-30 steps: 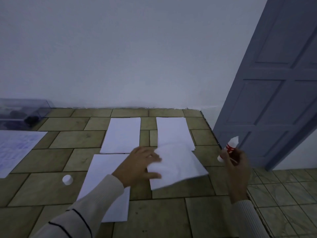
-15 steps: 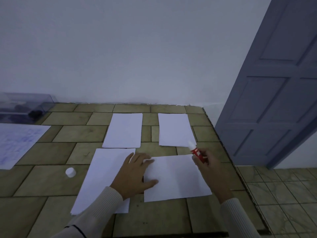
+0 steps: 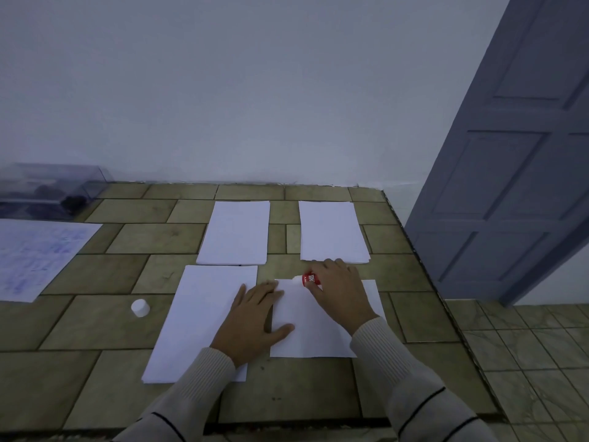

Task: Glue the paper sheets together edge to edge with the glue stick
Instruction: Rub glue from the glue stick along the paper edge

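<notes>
Several white paper sheets lie on the tiled tabletop. My left hand (image 3: 253, 317) presses flat across the gap between the near left sheet (image 3: 197, 320) and the near right sheet (image 3: 312, 333). My right hand (image 3: 339, 290) grips the red glue stick (image 3: 310, 279), whose white tip touches the top edge of the near right sheet near its left corner. Two more sheets lie farther back, one at the far left (image 3: 236, 232) and one at the far right (image 3: 331, 231). The glue stick's white cap (image 3: 140, 307) stands on the tiles to the left.
A written-on sheet (image 3: 35, 256) lies at the left edge, with a clear plastic box (image 3: 47, 189) behind it against the wall. The tabletop's right edge (image 3: 446, 301) drops to a tiled floor, and a grey-blue door (image 3: 516, 154) stands to the right.
The near right sheet, lifted and tilted before, now lies flat. My right hand has come in from the right with the glue stick and brought its tip down to the sheet's top edge.
</notes>
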